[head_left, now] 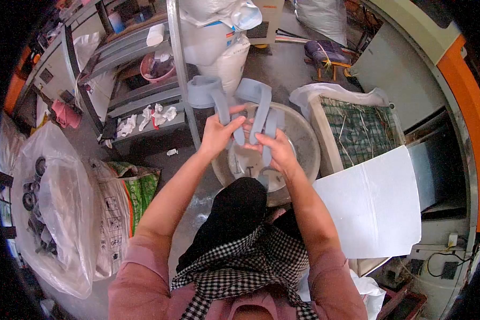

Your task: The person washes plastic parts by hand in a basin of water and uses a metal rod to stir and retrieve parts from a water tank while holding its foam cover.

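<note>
My left hand (220, 132) is closed around a grey plastic piece (204, 96) with a broad curved band at its far end and a narrow strip running down. In my right hand (279, 151), the fingers pinch a second grey plastic piece (257, 92) of similar shape. The two hands are close together, with the pieces side by side and their curved ends pointing away from me. Beneath them stands a round basin (310, 140) with a few small dark bits on its bottom. Some fingertips are hidden behind the strips.
White sacks (210, 45) are stacked ahead, beside a metal rack (138, 90) holding a pink bowl (157, 68). A lined crate (321, 130) and a white board (370, 205) lie to the right. On the left stands a clear plastic bag (64, 213) with dark round parts.
</note>
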`<state>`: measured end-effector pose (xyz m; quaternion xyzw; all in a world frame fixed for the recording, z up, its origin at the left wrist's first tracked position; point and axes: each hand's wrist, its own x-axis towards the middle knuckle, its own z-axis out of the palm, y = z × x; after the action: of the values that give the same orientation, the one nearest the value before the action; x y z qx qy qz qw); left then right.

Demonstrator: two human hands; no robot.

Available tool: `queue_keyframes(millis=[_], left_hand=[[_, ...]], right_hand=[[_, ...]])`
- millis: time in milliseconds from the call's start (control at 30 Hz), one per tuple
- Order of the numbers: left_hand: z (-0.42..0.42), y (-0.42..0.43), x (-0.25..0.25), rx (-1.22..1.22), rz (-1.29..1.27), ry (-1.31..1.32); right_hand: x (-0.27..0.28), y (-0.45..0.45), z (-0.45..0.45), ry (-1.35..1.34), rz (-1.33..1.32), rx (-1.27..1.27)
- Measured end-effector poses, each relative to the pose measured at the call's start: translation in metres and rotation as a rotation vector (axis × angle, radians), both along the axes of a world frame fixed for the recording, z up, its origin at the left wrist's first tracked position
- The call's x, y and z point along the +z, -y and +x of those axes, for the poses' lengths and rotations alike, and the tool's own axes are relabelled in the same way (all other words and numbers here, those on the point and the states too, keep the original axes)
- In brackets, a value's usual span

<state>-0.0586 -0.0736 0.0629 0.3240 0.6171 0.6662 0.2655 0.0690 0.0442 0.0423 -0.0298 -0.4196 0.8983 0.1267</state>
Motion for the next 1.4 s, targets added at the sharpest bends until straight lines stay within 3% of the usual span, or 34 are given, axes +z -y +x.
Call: queue_keyframes(millis=[67,133,167,233,300,400,467,567,633,733,833,1067,1200,1400], left_hand=[[-0.002,-0.004,-0.016,0.025,0.036,-0.009],[-0.002,-0.009,-0.027,0.132,0.024,-0.295],[-0.001,-0.01,-0.033,0.13,0.024,-0.297],[0.012,-0.008,-0.019,0.059,0.083,0.195],[0.011,-0.008,-0.027,0.081,-0.009,0.059],[0.014,-0.005,-0.017,0.031,-0.001,0.22],[0.008,0.0,-0.01,-0.037,-0.08,0.345],[-0.002,0.018,0.013,-0.047,-0.128,0.443],[-0.017,0.034,0.016,0.006,-0.172,0.452],[-0.022,0.072,0.033,-0.155,0.09,0.609],[-0.017,0.115,0.047,-0.168,0.214,0.574],[0.008,0.192,0.071,-0.038,0.281,0.345],[0.014,0.227,0.079,0.044,0.368,0.279],[0.017,0.258,0.092,0.097,0.385,0.265]], right_hand=[[-0.003,0.004,-0.003,0.054,0.081,-0.048],[-0.005,0.006,-0.004,0.04,0.096,-0.014],[-0.005,0.007,-0.004,0.025,0.113,0.023],[-0.008,0.007,-0.005,0.054,0.197,0.014],[-0.016,0.008,-0.007,0.083,0.279,0.008],[-0.03,0.008,-0.012,0.081,0.476,-0.092],[-0.034,0.004,-0.015,0.258,0.417,-0.122],[-0.022,0.003,-0.012,0.286,0.235,-0.154],[-0.022,-0.001,-0.009,0.347,0.247,-0.135],[-0.034,-0.004,-0.009,0.449,0.226,-0.224],[-0.043,-0.019,-0.013,0.488,0.174,-0.275],[-0.061,-0.052,-0.013,0.303,-0.008,-0.385],[-0.086,-0.068,-0.016,0.253,-0.118,-0.305],[-0.105,-0.064,-0.027,0.369,-0.214,-0.352]])
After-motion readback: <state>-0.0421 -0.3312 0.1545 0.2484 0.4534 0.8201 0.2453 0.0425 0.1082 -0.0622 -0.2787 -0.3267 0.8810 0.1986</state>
